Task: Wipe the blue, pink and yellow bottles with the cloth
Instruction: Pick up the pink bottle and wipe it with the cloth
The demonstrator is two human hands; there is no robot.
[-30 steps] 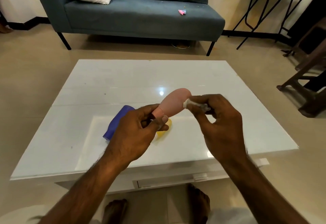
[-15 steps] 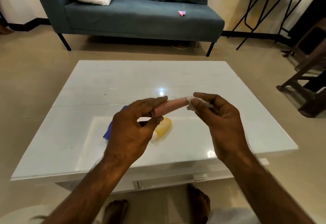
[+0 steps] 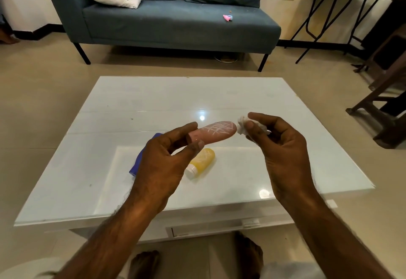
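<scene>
**Pink bottle in hand, wipe under way**

Head view: my left hand point(image 3: 162, 160) pinches the cap end of the pink bottle point(image 3: 216, 132) above the tabletop point(image 3: 285, 168). My right hand point(image 3: 279, 144) is closed on the wadded cloth point(image 3: 241, 125), just at the bottle's 3 o'clock tip. I judge yellow still to do; blue I cannot tell. The yellow bottle point(image 3: 201, 162) lies at its 6 o'clock, the blue bottle point(image 3: 138, 160) at 8 o'clock, half hidden. Nothing blocks either; the sofa point(image 3: 175, 21) is well apart at 12.

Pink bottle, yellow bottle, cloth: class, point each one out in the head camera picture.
pink bottle point(image 3: 216, 132): head view, on its white-marked body.
yellow bottle point(image 3: 203, 160): head view, on its body, lying on the table.
cloth point(image 3: 241, 124): head view, on the wad in the right hand.
</scene>
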